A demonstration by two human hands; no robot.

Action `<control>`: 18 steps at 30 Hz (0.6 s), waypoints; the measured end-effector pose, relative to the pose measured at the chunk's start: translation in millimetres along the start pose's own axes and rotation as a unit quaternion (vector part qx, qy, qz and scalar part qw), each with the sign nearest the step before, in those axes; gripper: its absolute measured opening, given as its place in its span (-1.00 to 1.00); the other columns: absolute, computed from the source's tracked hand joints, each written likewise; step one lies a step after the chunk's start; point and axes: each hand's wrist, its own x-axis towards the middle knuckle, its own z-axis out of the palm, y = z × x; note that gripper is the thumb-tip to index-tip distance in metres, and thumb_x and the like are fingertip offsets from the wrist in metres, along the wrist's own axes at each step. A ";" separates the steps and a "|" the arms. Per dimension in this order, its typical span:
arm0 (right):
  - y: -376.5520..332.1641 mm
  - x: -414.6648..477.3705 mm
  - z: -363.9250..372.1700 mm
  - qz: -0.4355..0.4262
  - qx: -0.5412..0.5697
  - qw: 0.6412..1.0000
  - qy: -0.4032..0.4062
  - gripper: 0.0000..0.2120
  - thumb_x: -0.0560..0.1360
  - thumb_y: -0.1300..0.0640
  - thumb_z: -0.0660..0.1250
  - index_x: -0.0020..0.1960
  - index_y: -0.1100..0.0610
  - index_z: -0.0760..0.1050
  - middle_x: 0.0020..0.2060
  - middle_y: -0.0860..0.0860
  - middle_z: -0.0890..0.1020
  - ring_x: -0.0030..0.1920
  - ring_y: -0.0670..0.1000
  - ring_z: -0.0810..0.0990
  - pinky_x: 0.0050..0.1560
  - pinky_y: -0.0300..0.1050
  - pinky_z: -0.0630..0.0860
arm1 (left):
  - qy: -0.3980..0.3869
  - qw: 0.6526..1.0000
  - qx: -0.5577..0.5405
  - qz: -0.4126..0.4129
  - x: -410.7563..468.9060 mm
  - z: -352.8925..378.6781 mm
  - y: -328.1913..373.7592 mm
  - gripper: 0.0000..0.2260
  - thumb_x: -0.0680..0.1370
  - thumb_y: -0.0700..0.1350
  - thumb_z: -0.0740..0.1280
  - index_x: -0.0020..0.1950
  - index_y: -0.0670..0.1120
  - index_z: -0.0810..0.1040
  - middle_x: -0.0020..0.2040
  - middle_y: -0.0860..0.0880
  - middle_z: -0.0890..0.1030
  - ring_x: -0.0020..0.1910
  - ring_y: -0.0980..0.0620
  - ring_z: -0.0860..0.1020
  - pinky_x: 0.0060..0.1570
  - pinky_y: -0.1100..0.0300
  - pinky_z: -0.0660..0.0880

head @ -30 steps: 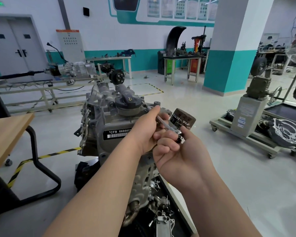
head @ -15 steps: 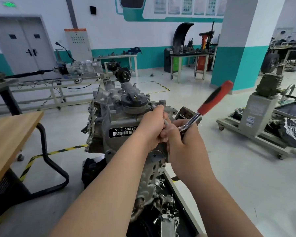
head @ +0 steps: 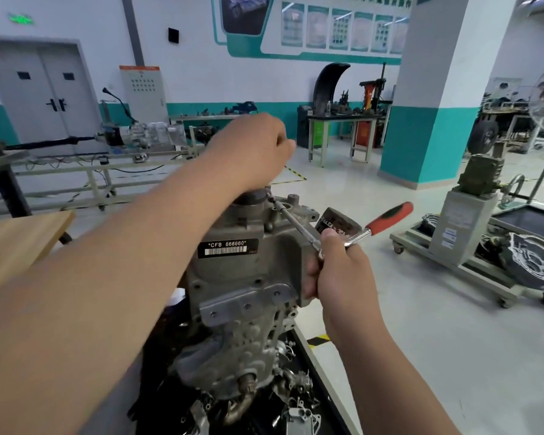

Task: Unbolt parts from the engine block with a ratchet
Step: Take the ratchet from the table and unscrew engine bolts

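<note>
The grey engine block (head: 245, 277), labelled CFB 666660, stands upright in front of me. My right hand (head: 343, 277) grips the ratchet (head: 355, 237) at its head, and the red handle (head: 390, 216) points up to the right. A thin extension bar (head: 296, 222) runs from the ratchet head up-left to a bolt (head: 272, 200) on the block's top edge. My left hand (head: 252, 149) hovers above the oil filler cap (head: 255, 196) with its fingers curled downward. Its palm side is hidden and blurred.
A black oil filter (head: 336, 224) sticks out of the block just behind the ratchet. Loose metal parts lie in the black tray (head: 308, 350) under the engine. A wooden table (head: 19, 233) is at the left, and a cart with engine parts (head: 471, 233) at the right.
My left hand let go of the extension bar and rose up-left above the engine top. My right hand slid lower along the tool, and the red handle swung down a little.
</note>
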 end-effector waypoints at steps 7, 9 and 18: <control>-9.3 -14.5 21.0 0.199 0.412 0.889 -0.014 -0.75 0.67 -0.02 0.11 -0.15 0.07 0.29 -0.53 -0.04 0.36 -0.62 -0.06 0.22 -0.61 -0.25 0.30 | -0.242 0.965 0.068 -0.079 32.5 27.1 -34.9 -0.60 0.57 0.14 0.27 0.24 -0.12 0.58 0.22 -0.11 0.54 0.13 -0.11 0.51 0.13 0.06 0.44; -12.1 -15.0 19.7 0.251 0.485 0.838 -0.023 -0.70 0.66 -0.03 0.10 -0.19 0.09 0.28 -0.52 -0.06 0.35 -0.65 -0.07 0.22 -0.60 -0.31 0.29 | -0.248 0.960 0.006 -0.133 36.7 35.1 -38.3 -0.60 0.50 0.16 0.35 0.17 -0.11 0.59 0.14 -0.10 0.54 0.02 -0.11 0.53 0.08 0.04 0.47; -14.7 -20.9 19.9 0.300 0.543 0.782 -0.060 -0.65 0.65 -0.01 0.07 -0.25 0.13 0.32 -0.51 -0.07 0.37 -0.67 -0.09 0.26 -0.59 -0.34 0.29 | -0.365 0.905 -0.006 -0.219 53.0 40.7 -34.7 -0.70 0.58 0.06 0.31 -0.14 -0.19 0.49 -0.17 -0.19 0.53 -0.26 -0.11 0.50 -0.09 0.04 0.50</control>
